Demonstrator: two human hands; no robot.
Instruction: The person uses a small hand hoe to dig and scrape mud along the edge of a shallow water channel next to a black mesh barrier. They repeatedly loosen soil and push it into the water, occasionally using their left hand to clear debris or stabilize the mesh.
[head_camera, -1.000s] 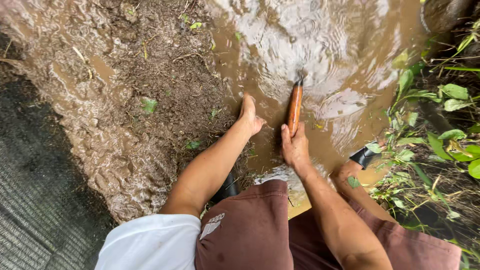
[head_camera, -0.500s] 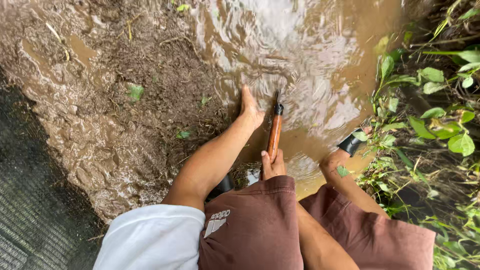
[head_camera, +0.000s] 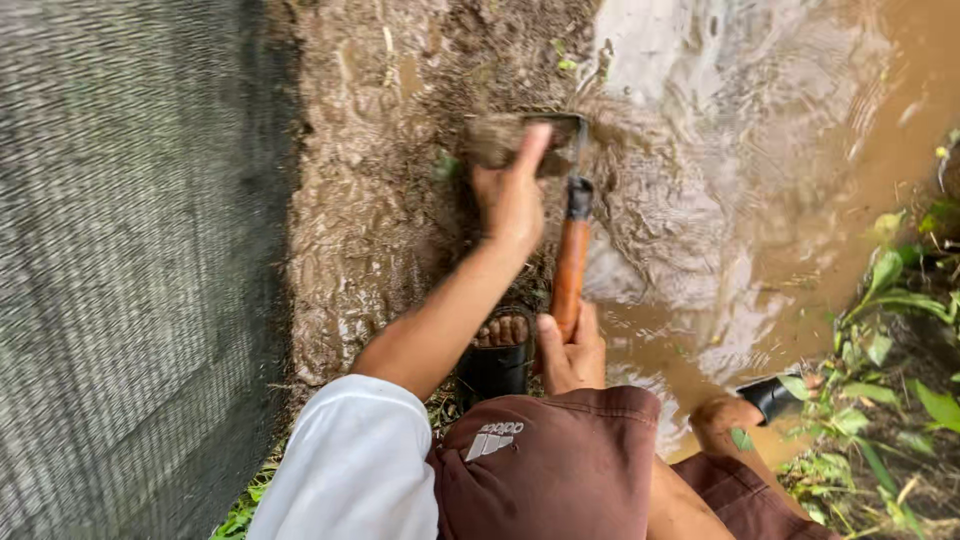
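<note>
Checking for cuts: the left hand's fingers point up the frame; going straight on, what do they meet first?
The left hand already reaches the muddy blade of the hoe; its fingertips seem to touch it, though blur hides the contact. Beyond lies the mud bank.

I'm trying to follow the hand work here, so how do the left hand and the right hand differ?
The left hand is stretched forward, fingers pressed on the muddy blade; the right hand sits close to the body. The left hand lies open and flat, while the right hand's grip is closed round the orange handle. Both touch the same hoe-like tool above muddy water.
</note>
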